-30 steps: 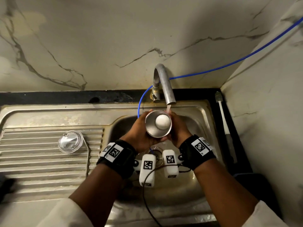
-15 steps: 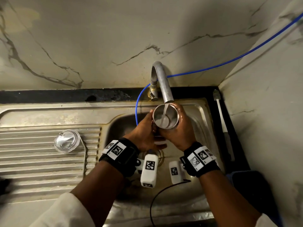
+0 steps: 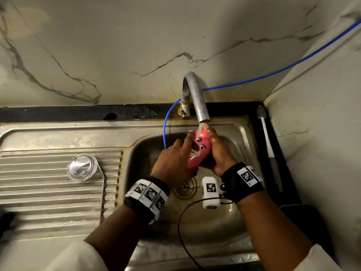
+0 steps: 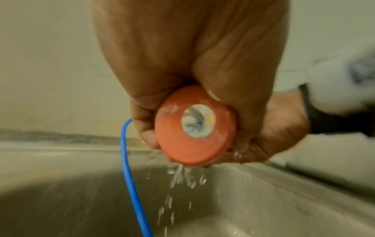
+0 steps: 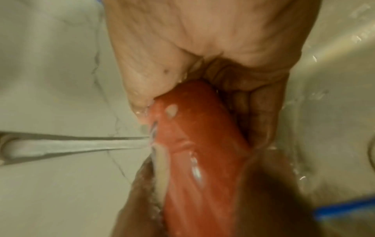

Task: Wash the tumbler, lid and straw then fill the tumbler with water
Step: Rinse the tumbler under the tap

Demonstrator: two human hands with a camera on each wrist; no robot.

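Observation:
A pink tumbler with a bear face lies tilted between both hands over the sink bowl. Tap water strikes its upper outer side. My left hand wraps the left side and my right hand cups the right side. In the left wrist view its round base shows, with my left hand curled round it and water dripping below. The right wrist view shows the stream hitting the tumbler. The clear lid and thin straw lie on the drainboard.
The curved metal tap stands behind the bowl, with a blue hose dropping into the sink. A white-handled brush lies along the dark right ledge. The brass drain is under the hands. A black cable loops over the bowl.
The tumbler stood mouth-up under the stream with water falling inside. Now it is tipped over with its pink side up, water hits the outside, and both hands have shifted round the body.

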